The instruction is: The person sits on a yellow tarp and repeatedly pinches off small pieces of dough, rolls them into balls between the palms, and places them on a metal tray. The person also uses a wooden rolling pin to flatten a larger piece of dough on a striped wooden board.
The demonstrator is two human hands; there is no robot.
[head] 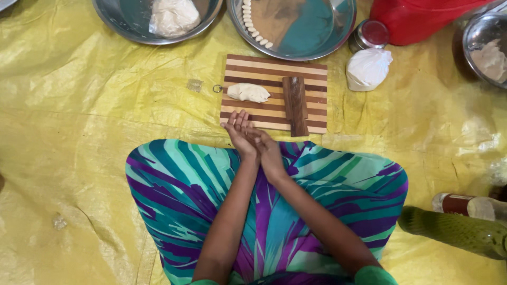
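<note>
Head view, looking straight down at your lap: your left hand [240, 134] and right hand [268, 150] are pressed together palm to palm right at the near edge of the striped cutting board [317, 74]. Fingers are laid flat and close together, not spread, and I can't tell if there's anything squeezed between the palms (nothing pokes out).

The dough lump [248, 92] sits on the left half of the board, just beyond your fingertips and not touching them. It's pale cream, smooth, kind of a stubby oval lying sideways, with a soft fold on top. Right beside it, on the board's right half, lies a dark wooden block [295, 105], long side running toward you.

Past the board there's a steel plate [322, 42] with a curved row of small white dough pieces [254, 26] along its left rim, and a steel bowl [121, 24] holding a bigger white dough ball [173, 17]. A knotted white bag [368, 68] sits off to the board's right. Everything's on a yellow sheet [79, 132].
</note>
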